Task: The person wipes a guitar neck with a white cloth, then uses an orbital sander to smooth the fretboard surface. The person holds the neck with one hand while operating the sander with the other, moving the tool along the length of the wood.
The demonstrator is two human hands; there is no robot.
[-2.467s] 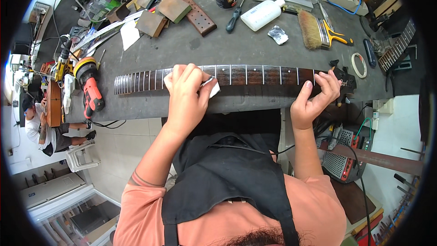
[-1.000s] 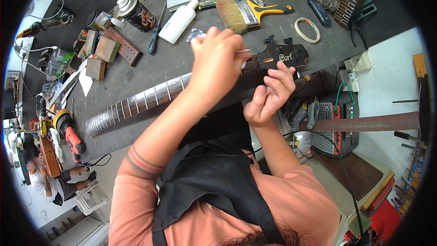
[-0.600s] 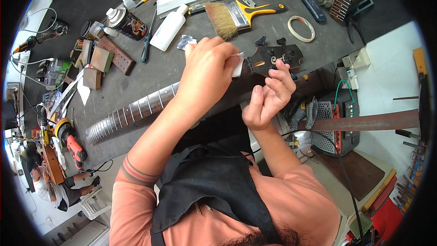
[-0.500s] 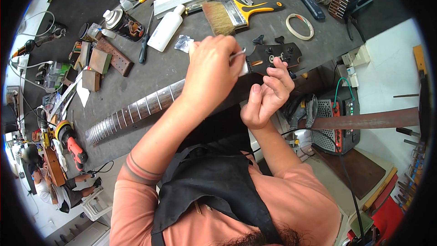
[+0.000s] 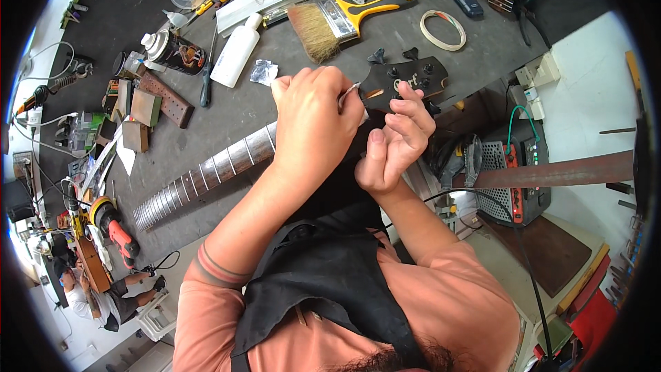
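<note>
Wooden, probably stiff guitar neck [image 5: 224, 164] by the near edge of the surface [image 5: 227, 111] suits a side grip; left hand [image 5: 317, 111] pinches white wipe [image 5: 364, 118], right hand [image 5: 396, 143] half-curled, seemingly empty.

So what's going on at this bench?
A person has a guitar neck on the bench. The left hand pinches a white scrap, paper or cloth, at the neck's headstock end. The right hand is half open by the headstock, with nothing visible in it; whether it touches is unclear. A brush lies beyond.
</note>
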